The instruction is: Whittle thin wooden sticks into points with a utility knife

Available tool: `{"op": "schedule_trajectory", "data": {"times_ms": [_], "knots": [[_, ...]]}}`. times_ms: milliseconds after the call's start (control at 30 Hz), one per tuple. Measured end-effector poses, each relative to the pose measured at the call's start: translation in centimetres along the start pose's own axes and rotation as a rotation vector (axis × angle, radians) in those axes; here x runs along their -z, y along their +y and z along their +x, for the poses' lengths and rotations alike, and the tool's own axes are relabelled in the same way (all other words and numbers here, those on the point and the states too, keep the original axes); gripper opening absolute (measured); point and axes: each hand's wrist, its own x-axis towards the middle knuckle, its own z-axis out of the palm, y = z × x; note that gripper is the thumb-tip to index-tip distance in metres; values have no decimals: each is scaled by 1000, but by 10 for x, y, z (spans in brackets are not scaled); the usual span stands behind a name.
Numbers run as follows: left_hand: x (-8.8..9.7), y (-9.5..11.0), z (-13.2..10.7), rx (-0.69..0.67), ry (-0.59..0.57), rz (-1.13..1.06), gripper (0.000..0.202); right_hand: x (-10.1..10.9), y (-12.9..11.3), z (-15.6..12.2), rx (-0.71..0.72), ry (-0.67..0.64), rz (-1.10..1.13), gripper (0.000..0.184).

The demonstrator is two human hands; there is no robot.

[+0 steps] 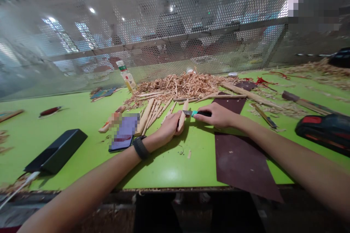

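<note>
My left hand (170, 127), with a dark band on its wrist, is closed round a short pale wooden stick (182, 117) that stands tilted on the green table (82, 116). My right hand (217, 115) grips a small knife with a teal and black handle (197, 113); its blade touches the stick's side. Several more carved sticks (151, 113) lie in a row just left of my left hand. A heap of wood shavings (183, 85) is piled behind both hands.
A brown sandpaper sheet (240, 164) lies under my right forearm and hangs over the table's edge. A phone (124, 133) and a black box (58, 151) lie at left, a bottle (126, 75) by the mesh screen, a black and red tool (325, 129) at right.
</note>
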Motion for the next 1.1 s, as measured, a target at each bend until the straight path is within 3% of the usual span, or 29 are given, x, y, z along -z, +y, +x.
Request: {"op": "schedule_trajectory", "data": {"times_ms": [1100], "knots": [[2,-5,9,81,18,-52,47,0,-3,1,1,-6,-22,54]]}}
